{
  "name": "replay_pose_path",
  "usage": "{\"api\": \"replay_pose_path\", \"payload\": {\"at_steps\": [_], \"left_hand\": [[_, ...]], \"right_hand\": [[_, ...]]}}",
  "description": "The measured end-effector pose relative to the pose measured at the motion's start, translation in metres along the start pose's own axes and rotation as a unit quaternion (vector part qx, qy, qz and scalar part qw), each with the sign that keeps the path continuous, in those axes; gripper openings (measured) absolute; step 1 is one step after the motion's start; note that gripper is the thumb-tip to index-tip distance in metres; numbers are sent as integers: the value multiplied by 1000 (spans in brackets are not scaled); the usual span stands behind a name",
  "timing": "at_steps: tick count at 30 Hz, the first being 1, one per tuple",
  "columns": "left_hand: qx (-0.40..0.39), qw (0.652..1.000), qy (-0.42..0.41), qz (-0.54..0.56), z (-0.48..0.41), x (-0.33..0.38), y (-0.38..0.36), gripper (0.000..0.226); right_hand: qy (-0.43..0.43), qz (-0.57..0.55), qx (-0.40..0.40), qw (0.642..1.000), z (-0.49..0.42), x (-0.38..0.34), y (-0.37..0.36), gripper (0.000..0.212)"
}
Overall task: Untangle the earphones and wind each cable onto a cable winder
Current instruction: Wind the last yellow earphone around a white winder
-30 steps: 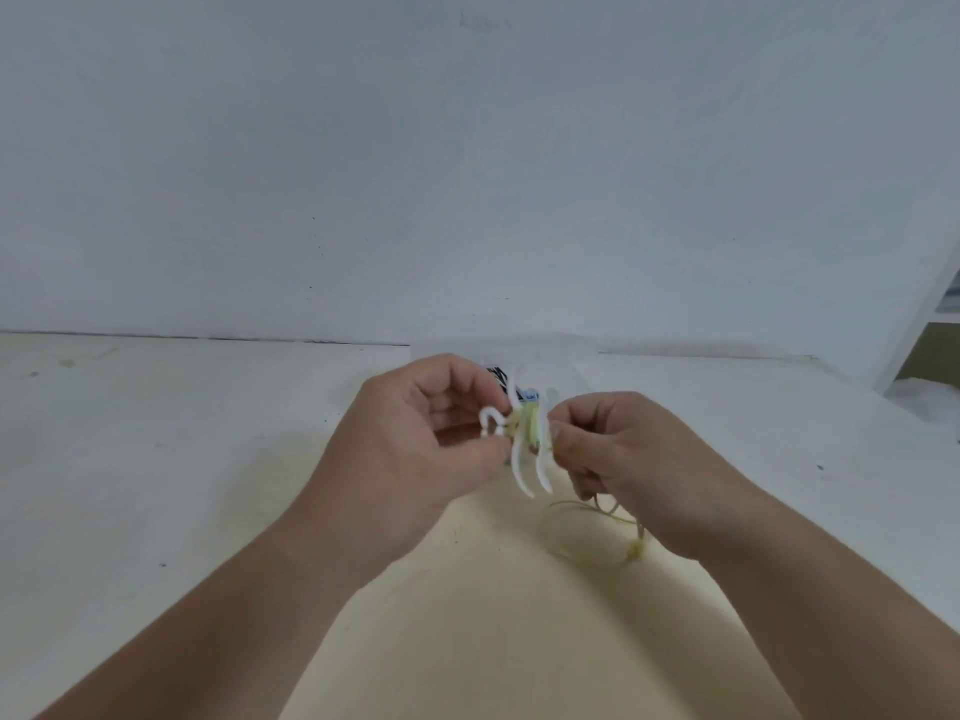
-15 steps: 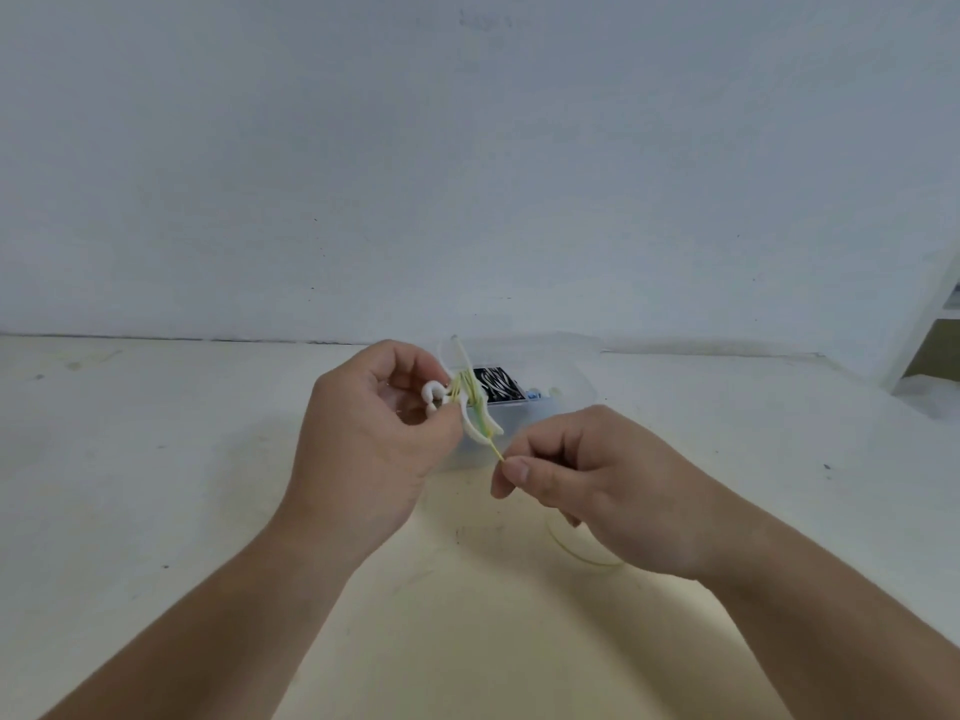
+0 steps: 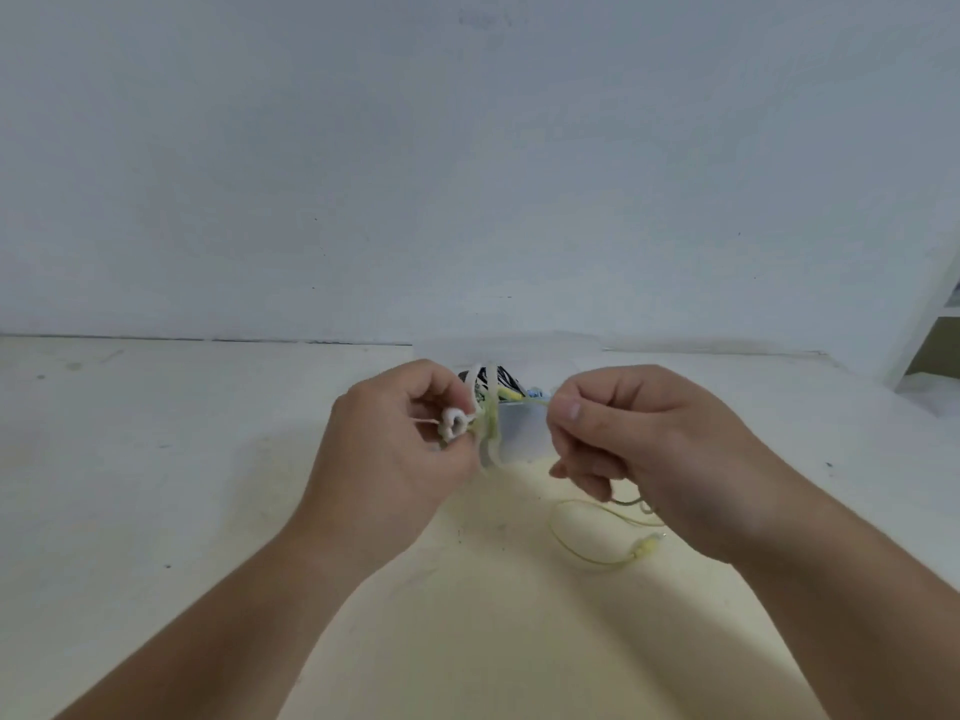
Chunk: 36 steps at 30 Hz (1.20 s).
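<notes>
My left hand grips a white cable winder above the table, with several turns of pale yellow-green earphone cable wrapped round its middle. My right hand pinches that cable just to the right of the winder, and a short stretch runs taut between the two hands. The loose rest of the cable hangs from under my right hand and loops on the table, ending in a small yellow plug.
A clear plastic box stands on the white table right behind my hands, holding black, yellow and blue cables. A wall rises close behind. A white shelf frame shows at the far right.
My right hand has swung up and to the right, carrying the cable over the winder for another turn. The left hand has turned the winder slightly and shifted right.
</notes>
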<state>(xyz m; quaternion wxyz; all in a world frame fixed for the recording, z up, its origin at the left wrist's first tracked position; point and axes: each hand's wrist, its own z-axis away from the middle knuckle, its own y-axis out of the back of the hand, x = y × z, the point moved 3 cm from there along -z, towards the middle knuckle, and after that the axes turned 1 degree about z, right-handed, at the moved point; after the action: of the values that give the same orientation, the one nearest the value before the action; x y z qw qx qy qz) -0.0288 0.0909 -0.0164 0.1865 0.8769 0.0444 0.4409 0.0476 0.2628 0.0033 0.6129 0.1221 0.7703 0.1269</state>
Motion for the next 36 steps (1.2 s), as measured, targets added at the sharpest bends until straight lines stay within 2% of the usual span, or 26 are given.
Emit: {"api": "replay_pose_path", "payload": {"at_steps": [2,4,6,8,11,15,20,22,25,27,29,32,36], "left_hand": [[-10,990,73,122,-4,-3,-2,25],[-6,960,134,245,-8,-8,0,20],[-4,923,178,341,-10,-10,0,16],[-13,905,202,374,-8,-9,-4,17],[-20,904,210,373,-5,-7,-9,21],[10,944,171,281,-5,-9,-6,19],[15,972,109,205,-2,-2,-8,24],[22,969,119,214,-2,-3,-9,23],[5,934,170,315,-2,-9,-13,12],[-8,924,177,339,-2,-10,-15,12],[-21,930,168,325,0,-8,-17,12],[-43,962,120,240,2,-3,-16,14],[-65,979,60,182,-2,1,-10,21]], "right_hand": [[-49,44,26,997,-1,6,4,31],[-103,131,25,986,-3,13,6,32],[-138,184,-8,973,-3,18,3,31],[-147,204,-50,967,-1,18,-5,30],[-122,224,-97,962,1,13,-16,31],[-96,174,-141,970,3,6,-21,37],[-62,117,-158,978,3,7,-23,37],[-69,111,-163,978,2,9,-25,37],[-86,123,-177,973,3,12,-27,35],[-88,123,-186,971,3,12,-28,32],[-87,122,-195,969,4,10,-28,34],[-83,122,-204,968,5,9,-26,38],[-67,104,-171,977,6,2,-19,33]]}}
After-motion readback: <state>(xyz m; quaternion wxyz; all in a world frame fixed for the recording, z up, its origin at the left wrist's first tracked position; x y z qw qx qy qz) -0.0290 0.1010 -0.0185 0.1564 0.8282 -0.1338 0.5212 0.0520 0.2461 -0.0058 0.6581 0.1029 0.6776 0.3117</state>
